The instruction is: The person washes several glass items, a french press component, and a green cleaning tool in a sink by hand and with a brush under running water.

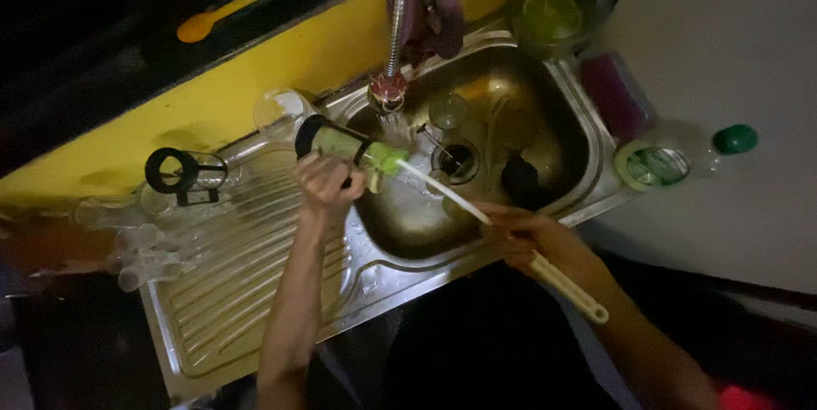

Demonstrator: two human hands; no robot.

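Bottle (340,141) in left hand (328,184), brush (502,231) seemingly inside

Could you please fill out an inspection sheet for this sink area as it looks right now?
Surface: steel sink with ribbed draining board; tap running into the basin.
Job's things: green bottle held sideways under the water; long-handled bottle brush pushed into its mouth.
Clutter: clear glasses and a black-handled glass jug on the draining board; purple sponge, green bowl, orange spoon.
Grippers: left hand grips the bottle; right hand grips the brush handle.
Cables: nothing seen.
Surroundings: yellow wall strip, white countertop; dim light.
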